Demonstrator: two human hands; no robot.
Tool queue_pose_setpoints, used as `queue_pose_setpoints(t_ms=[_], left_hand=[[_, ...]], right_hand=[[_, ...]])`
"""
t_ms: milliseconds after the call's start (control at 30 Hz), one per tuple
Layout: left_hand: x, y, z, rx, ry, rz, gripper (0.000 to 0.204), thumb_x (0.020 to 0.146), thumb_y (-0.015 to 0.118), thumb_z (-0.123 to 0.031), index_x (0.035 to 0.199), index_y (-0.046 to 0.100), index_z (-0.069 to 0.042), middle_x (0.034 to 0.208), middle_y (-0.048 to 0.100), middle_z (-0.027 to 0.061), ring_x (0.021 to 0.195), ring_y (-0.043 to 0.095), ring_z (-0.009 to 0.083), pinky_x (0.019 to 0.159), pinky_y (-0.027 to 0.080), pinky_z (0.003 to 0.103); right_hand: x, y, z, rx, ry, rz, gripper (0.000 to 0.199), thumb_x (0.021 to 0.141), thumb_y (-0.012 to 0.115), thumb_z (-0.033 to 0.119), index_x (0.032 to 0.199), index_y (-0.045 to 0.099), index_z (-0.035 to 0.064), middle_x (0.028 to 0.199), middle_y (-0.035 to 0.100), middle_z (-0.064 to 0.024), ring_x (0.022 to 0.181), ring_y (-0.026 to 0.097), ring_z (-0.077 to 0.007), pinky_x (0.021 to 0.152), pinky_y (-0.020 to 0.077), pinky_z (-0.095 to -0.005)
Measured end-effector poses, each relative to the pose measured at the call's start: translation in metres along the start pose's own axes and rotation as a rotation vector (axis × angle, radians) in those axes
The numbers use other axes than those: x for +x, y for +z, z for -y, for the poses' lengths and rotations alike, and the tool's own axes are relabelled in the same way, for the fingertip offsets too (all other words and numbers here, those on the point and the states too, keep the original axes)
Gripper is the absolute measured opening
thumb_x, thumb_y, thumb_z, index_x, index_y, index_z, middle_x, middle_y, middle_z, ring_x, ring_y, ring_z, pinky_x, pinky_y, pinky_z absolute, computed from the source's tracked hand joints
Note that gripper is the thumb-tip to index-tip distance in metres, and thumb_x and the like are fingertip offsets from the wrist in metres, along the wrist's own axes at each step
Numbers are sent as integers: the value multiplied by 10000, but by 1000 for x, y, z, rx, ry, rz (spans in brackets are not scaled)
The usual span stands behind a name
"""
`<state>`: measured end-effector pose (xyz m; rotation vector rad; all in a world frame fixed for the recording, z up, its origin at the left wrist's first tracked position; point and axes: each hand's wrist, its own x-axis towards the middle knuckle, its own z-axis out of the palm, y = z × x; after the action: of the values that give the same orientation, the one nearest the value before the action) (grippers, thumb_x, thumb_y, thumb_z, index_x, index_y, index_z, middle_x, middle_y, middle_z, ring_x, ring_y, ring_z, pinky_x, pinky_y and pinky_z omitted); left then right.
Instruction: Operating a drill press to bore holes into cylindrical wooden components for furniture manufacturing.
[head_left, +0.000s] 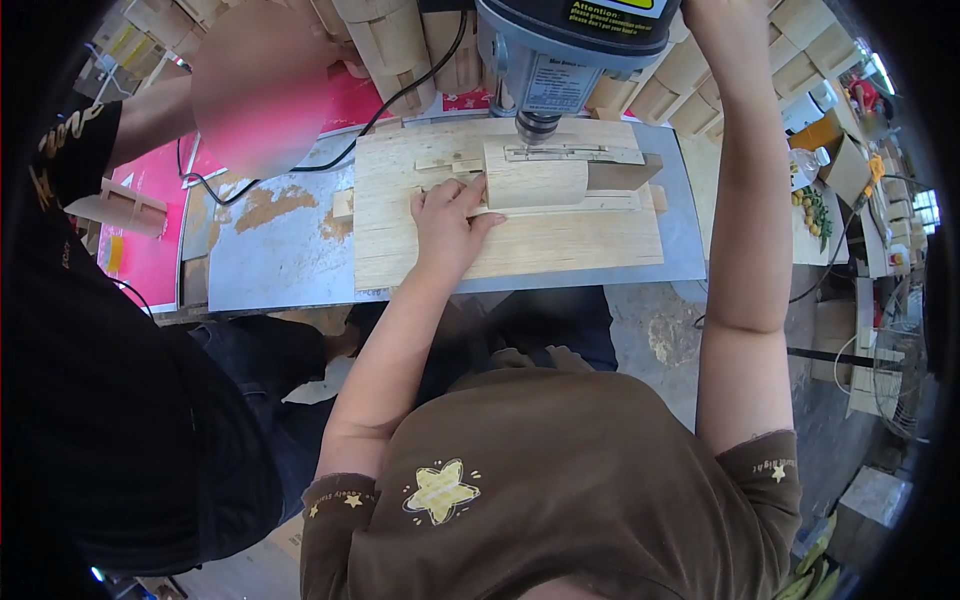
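Observation:
A pale, curved wooden block (537,183) lies in a wooden jig on a flat wooden board (570,238). My left hand (448,222) grips the block's left end, with the fingers at its edge and the thumb low on the near side. Above the block hangs a drill press (575,50), its metal chuck (536,125) close over the block's far edge; no bit can be made out. At the top edge, my right hand (722,15) is raised beside the drill head on its right. Its fingers are cut off by the frame, so its hold stays hidden.
A co-worker in black stands at my left, an arm (155,120) reaching over the bench. Stacked wooden pieces (385,45) line the back. A black cable (400,95) crosses the metal bench top (270,240). A plastic bottle (808,165) and a fan (900,370) are at right.

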<state>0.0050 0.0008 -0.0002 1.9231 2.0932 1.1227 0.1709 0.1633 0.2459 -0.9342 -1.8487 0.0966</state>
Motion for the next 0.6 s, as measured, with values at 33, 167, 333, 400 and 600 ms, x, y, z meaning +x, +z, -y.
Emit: queue_pose_setpoints(t_ms=[33,167,333,400,600], left_hand=[[-1,0,0,7,-6,1,517,653,747,-288,1125,625,-116,798,534,22,870,518,218,843,289,411],[-2,0,2,-18,-56,44,559,626,772,-301,1128,624,-104,813,543,11,885,517,215,874,283,406],[2,-3,-8,-195,-130,-20,549,581,804,-314,1040,633,-65,813,562,8,887,516,213,878,291,410],[9,2,-13,-263,-162,-30,533,573,809,-317,1003,635,-55,812,569,8,886,520,210,876,293,411],[1,-29,4,-286,-16,-62,385,587,805,-208,900,644,-51,813,571,34,782,547,192,773,394,332]], right_hand=[[11,13,-18,100,-65,6,330,871,488,235,813,614,-65,716,617,-134,717,590,-196,668,454,-303],[5,-1,-5,224,156,257,403,837,555,309,1040,596,-37,849,647,-191,853,622,-246,750,474,-323],[-74,3,-53,388,134,479,374,911,523,262,1189,528,13,931,592,-70,933,547,-161,857,423,-295],[-126,2,-74,182,94,640,337,871,588,256,1109,545,22,975,601,-103,951,550,-211,828,426,-343],[-181,9,-74,-132,-80,577,297,721,671,119,997,570,74,921,573,-90,888,511,-310,788,392,-407]])
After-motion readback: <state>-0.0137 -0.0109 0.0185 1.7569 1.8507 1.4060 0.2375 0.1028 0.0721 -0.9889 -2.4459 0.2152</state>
